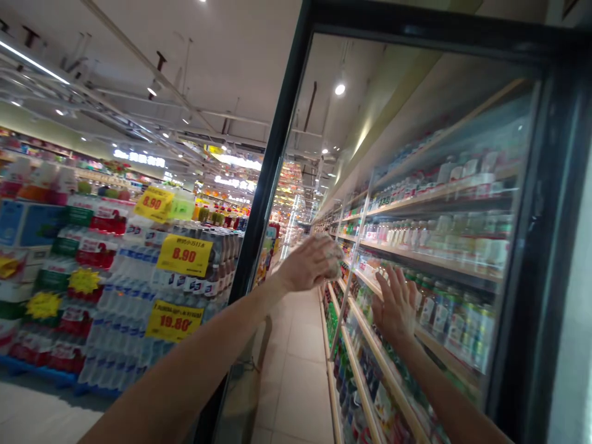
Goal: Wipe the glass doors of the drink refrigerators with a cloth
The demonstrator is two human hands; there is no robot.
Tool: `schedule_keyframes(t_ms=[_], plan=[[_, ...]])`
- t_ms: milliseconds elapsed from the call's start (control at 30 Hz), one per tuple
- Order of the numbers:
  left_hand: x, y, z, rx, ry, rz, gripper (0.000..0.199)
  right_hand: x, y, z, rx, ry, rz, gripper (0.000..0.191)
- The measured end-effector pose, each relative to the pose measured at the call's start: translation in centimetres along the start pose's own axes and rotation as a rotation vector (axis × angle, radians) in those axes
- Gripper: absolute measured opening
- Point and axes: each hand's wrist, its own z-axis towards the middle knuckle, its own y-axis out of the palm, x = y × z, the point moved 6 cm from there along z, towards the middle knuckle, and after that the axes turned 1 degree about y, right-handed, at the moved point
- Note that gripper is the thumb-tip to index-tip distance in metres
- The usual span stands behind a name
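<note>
A pale, crumpled cloth point(333, 256) is bunched under the fingers of my left hand point(305, 265), which reaches out in front of a glass door point(272, 154) with a black frame. My left fingers are wrapped over it, and the cloth is partly hidden and slightly blurred. To its right, my right hand point(395, 302) is raised with fingers apart and nothing in it. Both hands are at or close to the pane; whether the right fingertips touch it I cannot tell.
Shelves of bottled drinks point(435, 228) show in the pane, seen through or mirrored. At left, stacked packs of bottled water point(124, 320) carry yellow price signs point(185, 254). The pane's black edge point(531, 246) stands close at right. A tiled floor point(296, 370) runs down the aisle.
</note>
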Motion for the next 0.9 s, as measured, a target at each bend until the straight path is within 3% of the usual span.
schedule_keyframes(t_ms=[100, 167, 200, 300, 367, 400, 500, 567, 600, 633, 733, 767, 800, 900], plan=[[-4.8, -2.1, 0.9, 0.247, -0.446, 0.088, 0.045, 0.0, 0.0, 0.0, 0.004, -0.009, -0.002, 0.062], [-4.6, -1.9, 1.4, 0.290, -0.498, 0.097, 0.045, 0.0, -0.1, 0.0, 0.003, 0.008, 0.007, 0.059], [-3.3, -1.3, 1.8, 0.249, -0.406, 0.081, 0.045, -0.1, -0.2, 0.1, 0.005, 0.021, 0.011, 0.058], [1.8, 1.0, 2.5, 0.015, 0.075, -0.001, 0.043, -0.2, -0.4, 0.2, 0.010, 0.042, 0.016, 0.055], [2.4, 1.3, 2.5, -0.058, 0.184, -0.014, 0.043, -0.3, -0.5, 0.2, 0.017, 0.026, 0.007, 0.055], [1.4, 0.9, 2.7, -0.032, 0.114, 0.003, 0.044, -0.3, -0.5, 0.2, 0.020, 0.019, 0.004, 0.055], [-3.5, -1.4, 2.8, 0.213, -0.360, 0.097, 0.045, -0.3, -0.3, 0.1, 0.014, 0.020, 0.004, 0.055], [-4.5, -1.7, 2.3, 0.293, -0.518, 0.113, 0.046, -0.2, -0.2, 0.1, 0.011, 0.030, 0.011, 0.055], [-3.8, -1.3, 2.4, 0.264, -0.467, 0.095, 0.046, -0.2, -0.2, 0.0, 0.009, 0.031, 0.012, 0.056], [-2.5, -0.6, 2.6, 0.192, -0.329, 0.062, 0.045, -0.2, -0.2, 0.0, 0.010, 0.030, 0.012, 0.056], [1.8, 1.3, 2.2, -0.044, 0.179, -0.025, 0.044, -0.2, -0.2, 0.0, 0.003, 0.036, 0.015, 0.056], [1.9, 1.3, 2.1, -0.062, 0.224, -0.028, 0.044, -0.2, -0.3, 0.0, 0.001, 0.041, 0.019, 0.056], [1.1, 0.9, 2.2, -0.038, 0.170, -0.015, 0.044, -0.3, -0.3, 0.0, 0.002, 0.047, 0.023, 0.056], [-3.6, -1.3, 2.1, 0.167, -0.307, 0.064, 0.046, -0.3, -0.4, 0.0, 0.006, 0.058, 0.033, 0.055]])
